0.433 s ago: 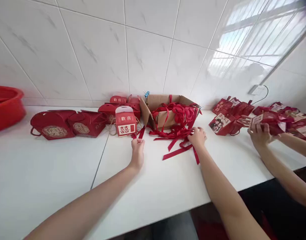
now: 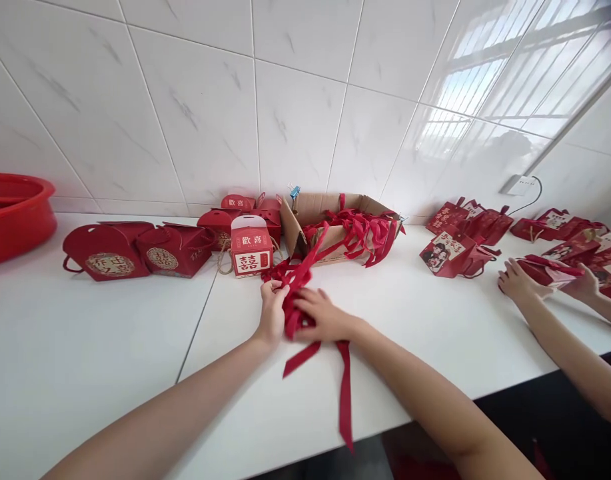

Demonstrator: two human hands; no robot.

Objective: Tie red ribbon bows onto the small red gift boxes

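Observation:
My left hand (image 2: 272, 312) is closed with red ribbons (image 2: 305, 270) at its fingers, just in front of a small red gift box (image 2: 252, 247) with a white flap and rope handle. Beside it, my right hand (image 2: 328, 319) curls over the tangled bundle of the same ribbons, slightly blurred. Two loose ribbon ends lie toward the table's front, one reaching the edge. Behind the hands stands an open cardboard box (image 2: 330, 253) with more red ribbons spilling over its front wall. The fingertips of my right hand are partly hidden by the bundle.
Red gift boxes (image 2: 110, 253) stand left, near a red basin (image 2: 20, 213). At right are more gift boxes (image 2: 452, 252), and another person's hands (image 2: 520, 283) hold a red box. A blue binder clip (image 2: 294, 191) sits on the cardboard box's corner. Tiled wall (image 2: 295, 120) behind.
My right hand has moved left from in front of the cardboard box to my left hand, bringing the ribbon bundle along. The other person's hands have shifted with their box.

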